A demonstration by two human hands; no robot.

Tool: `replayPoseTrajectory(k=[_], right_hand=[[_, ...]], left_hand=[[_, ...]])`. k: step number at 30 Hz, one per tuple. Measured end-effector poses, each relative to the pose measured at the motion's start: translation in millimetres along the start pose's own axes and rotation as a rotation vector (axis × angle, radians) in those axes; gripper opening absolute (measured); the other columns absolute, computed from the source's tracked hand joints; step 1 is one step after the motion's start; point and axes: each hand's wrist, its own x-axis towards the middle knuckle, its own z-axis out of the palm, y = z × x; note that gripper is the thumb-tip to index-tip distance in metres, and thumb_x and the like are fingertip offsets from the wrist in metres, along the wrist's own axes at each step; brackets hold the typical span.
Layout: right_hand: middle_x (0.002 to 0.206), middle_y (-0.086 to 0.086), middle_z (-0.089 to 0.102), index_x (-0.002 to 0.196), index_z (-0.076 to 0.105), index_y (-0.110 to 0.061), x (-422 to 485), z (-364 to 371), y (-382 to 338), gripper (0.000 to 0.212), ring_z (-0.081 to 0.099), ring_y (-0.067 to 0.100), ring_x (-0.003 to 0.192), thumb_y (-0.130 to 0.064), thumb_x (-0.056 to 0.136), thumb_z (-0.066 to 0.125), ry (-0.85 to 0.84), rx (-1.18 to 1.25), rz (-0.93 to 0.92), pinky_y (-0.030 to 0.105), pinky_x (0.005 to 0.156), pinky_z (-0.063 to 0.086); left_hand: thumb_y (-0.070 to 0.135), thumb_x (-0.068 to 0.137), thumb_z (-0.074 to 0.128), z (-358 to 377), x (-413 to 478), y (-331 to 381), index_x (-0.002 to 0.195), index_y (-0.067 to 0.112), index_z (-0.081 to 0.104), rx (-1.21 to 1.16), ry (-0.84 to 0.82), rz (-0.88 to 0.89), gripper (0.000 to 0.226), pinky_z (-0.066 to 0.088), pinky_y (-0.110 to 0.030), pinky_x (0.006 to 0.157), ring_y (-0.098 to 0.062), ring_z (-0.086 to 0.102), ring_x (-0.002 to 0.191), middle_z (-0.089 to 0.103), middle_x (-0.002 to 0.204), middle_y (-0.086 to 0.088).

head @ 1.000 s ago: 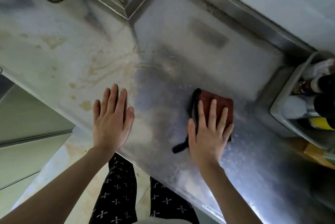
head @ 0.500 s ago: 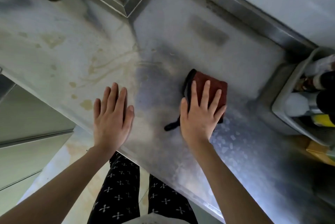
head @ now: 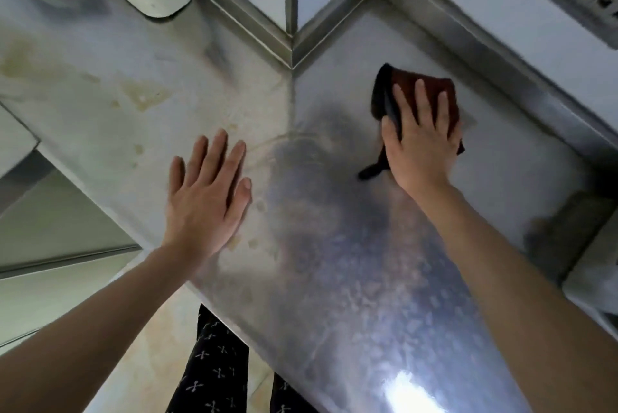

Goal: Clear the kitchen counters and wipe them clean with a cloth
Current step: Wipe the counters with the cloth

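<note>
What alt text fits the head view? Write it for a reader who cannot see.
A person's right hand presses a dark red cloth flat on a steel counter near the back corner, seen from above. The left hand rests flat on the counter near its front edge, with brownish stains to its left.

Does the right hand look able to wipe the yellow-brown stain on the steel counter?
Probably yes: only bare steel counter separates the yellow-brown stain from the dark red cloth under the right hand.
</note>
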Motion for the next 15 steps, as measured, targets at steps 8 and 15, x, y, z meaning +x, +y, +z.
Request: replayPoseTrajectory(k=[8, 15], right_hand=[[0.154, 0.001, 0.029, 0.144, 0.033, -0.032, -27.3, 9.7, -54.0, 0.050, 0.022, 0.036, 0.141, -0.047, 0.096, 0.031, 0.016, -0.039, -0.359, 0.060, 0.108, 0.019], [0.158, -0.002, 0.015, 0.147, 0.020, -0.036, 73.8, -9.5, -16.7, 0.051, 0.008, 0.029, 0.145, -0.050, 0.098, 0.021, -0.018, -0.038, -0.195, 0.054, 0.115, 0.008]], left_hand=[[0.043, 0.094, 0.022, -1.8, 2.5, 0.4, 0.144, 0.026, 0.025, -0.006, -0.038, 0.005, 0.053, 0.015, -0.049, 0.110, -0.026, 0.016, 0.142, 0.020, 0.154, -0.002], [0.045, 0.093, 0.019, -1.0, 3.1, 0.6, 0.144, 0.027, 0.025, -0.002, -0.036, -0.008, 0.055, 0.016, -0.049, 0.108, -0.026, 0.018, 0.140, 0.023, 0.153, -0.002]])
